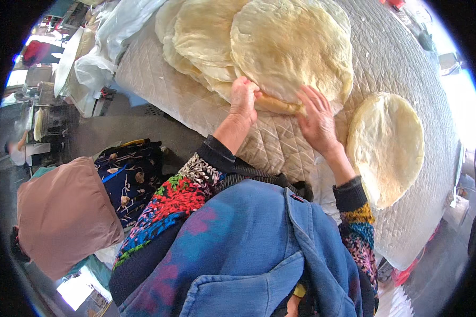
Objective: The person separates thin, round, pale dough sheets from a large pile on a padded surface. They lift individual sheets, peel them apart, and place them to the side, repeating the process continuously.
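Several large round flatbreads lie overlapping at the top middle on a beige quilted cover [277, 138]. My left hand [244, 97] is curled at the near edge of the top right flatbread [289, 43], its thumb and fingers closed on an edge there; which layer they pinch is hard to tell. My right hand [316, 113] rests on the same near edge, fingers extended and slightly spread. Between the hands a flatbread's rolled or folded edge [277, 104] shows. Left of it are more overlapping flatbreads [206, 39]. Another flatbread [386, 146] lies apart, right of my right forearm.
Clear plastic sheeting [111, 43] hangs at the table's upper left. A brown cushion [67, 216] and dark floral fabric [131, 178] lie at my left. A person [22, 150] is farther off at the left edge, near racks and equipment.
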Demonstrator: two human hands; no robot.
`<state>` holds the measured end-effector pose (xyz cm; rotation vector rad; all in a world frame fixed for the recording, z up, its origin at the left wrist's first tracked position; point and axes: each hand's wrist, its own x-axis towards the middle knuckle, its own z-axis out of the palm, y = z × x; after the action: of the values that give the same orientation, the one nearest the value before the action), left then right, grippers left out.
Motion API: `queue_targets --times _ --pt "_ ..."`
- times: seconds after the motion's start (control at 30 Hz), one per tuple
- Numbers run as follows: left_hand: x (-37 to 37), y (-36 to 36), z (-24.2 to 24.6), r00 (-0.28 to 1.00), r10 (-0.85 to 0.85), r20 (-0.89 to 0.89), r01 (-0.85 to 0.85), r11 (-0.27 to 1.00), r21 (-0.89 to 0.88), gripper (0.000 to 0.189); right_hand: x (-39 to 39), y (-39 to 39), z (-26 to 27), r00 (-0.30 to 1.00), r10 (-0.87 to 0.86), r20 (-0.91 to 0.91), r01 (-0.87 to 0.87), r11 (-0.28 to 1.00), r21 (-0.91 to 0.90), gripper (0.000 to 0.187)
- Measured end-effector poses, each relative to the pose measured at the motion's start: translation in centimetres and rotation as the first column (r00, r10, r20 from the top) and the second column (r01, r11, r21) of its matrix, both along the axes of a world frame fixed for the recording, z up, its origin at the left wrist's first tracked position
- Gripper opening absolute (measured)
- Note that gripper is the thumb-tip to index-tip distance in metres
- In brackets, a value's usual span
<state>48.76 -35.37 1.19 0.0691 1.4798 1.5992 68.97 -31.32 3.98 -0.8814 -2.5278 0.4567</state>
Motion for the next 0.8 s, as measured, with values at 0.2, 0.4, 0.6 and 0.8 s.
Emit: queue_targets --times 0.2,0.4,0.6,0.8 --pt "-3.8 0.8 -0.4 0.877 -0.176 0.447 0.204 0.979 -0.016 0.02 -8.7 1.6 -3.1 0.988 -0.067 0.14 0.053 0.993 0.103 0.056" --pt "-4.5 2.1 0.1 0.798 -0.28 0.533 0.352 0.935 -0.036 0.027 -10.7 2.7 -3.4 0.983 -0.12 0.137 0.084 0.966 0.243 0.054" --pt "-6.1 1.8 1.0 0.797 -0.383 0.467 0.433 0.902 0.002 0.036 -10.2 4.8 -0.8 0.941 -0.198 0.275 0.205 0.979 0.005 0.035" --pt "-7.8 -0.8 0.7 0.857 -0.425 0.291 0.436 0.9 0.03 0.048 -5.7 13.3 1.5 0.981 -0.196 0.005 0.163 0.802 -0.574 0.034"
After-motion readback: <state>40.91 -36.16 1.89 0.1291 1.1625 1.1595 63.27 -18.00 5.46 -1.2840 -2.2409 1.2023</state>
